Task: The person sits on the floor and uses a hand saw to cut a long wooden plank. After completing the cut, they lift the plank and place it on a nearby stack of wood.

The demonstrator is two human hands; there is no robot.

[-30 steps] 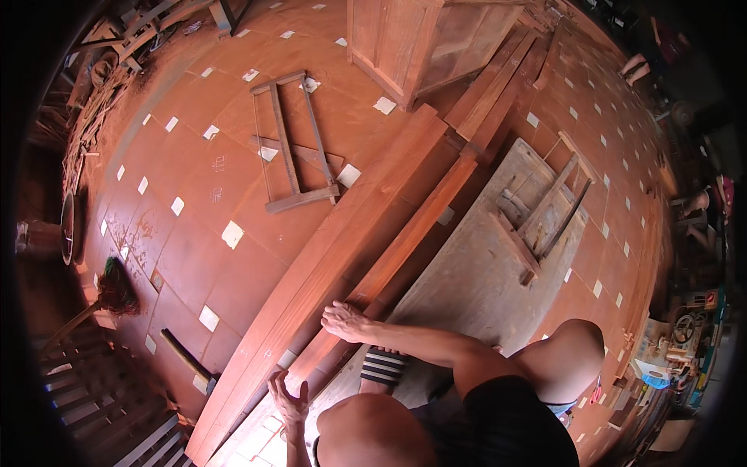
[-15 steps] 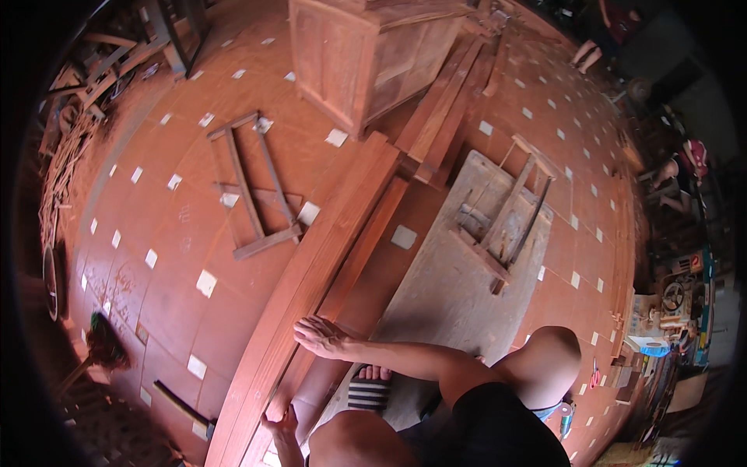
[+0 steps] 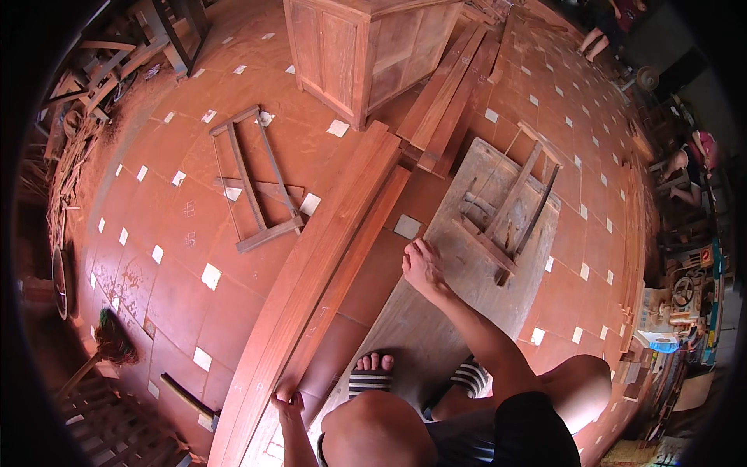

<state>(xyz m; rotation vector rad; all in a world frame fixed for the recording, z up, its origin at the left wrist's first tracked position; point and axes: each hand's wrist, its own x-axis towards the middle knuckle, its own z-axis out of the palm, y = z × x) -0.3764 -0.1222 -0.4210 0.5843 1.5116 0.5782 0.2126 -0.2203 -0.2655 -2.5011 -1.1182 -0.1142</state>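
A thick reddish-brown beam [image 3: 315,253] runs from the lower left toward the cabinet. Along its right side lies a narrower plank [image 3: 346,280], with a dark gap between them toward the far end. My left hand [image 3: 289,401] is closed at the near part of the narrower plank, thumb and fingers at its right edge. My right hand [image 3: 422,267] is raised apart from the wood, near the left edge of a worn grey board [image 3: 420,311]. Its fingers are curled in, and what they hold, if anything, is hidden.
A frame saw [image 3: 506,206] rests on the grey board; another frame saw [image 3: 253,183] lies on the tiled floor at left. Beyond the beam stand a wooden cabinet [image 3: 366,58] and stacked planks [image 3: 451,93]. A broom [image 3: 113,338] is at lower left. People work at far right.
My right hand has left the beam and plank, moving right and away from me, and its spread fingers have curled. My left hand stays at the narrower plank. The view has shifted slightly.
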